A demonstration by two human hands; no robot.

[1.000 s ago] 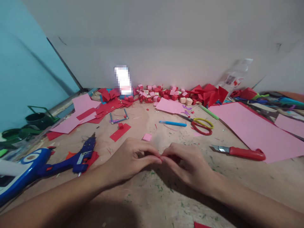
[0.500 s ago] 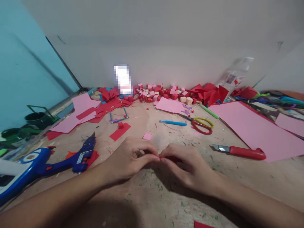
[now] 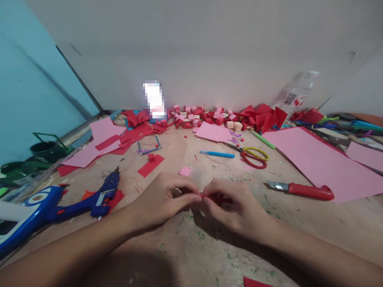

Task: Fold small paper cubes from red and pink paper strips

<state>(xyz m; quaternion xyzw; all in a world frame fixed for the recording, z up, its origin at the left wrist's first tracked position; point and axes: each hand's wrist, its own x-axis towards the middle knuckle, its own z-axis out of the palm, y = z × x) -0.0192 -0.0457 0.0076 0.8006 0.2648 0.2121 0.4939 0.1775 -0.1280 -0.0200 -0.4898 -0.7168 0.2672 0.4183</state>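
My left hand (image 3: 163, 201) and my right hand (image 3: 236, 207) meet low over the worn tabletop (image 3: 191, 247), fingertips pinched together on a small red paper piece (image 3: 216, 197). Most of that piece is hidden under my right fingers. A small pink square (image 3: 184, 171) lies just beyond my hands. A blue glue gun (image 3: 89, 199) rests to the left of my left hand. To the right of my right hand lies a red-handled cutter (image 3: 305, 190).
Red-and-yellow scissors (image 3: 253, 156) and a blue pen (image 3: 217, 154) lie further back. A big pink sheet (image 3: 323, 163) covers the right side. Red and pink paper cubes (image 3: 203, 116) and scraps line the wall. Green pots (image 3: 44, 153) stand far left.
Both hands stay pinched together; a little more of the red piece shows under my right fingers, and the view has shifted slightly.
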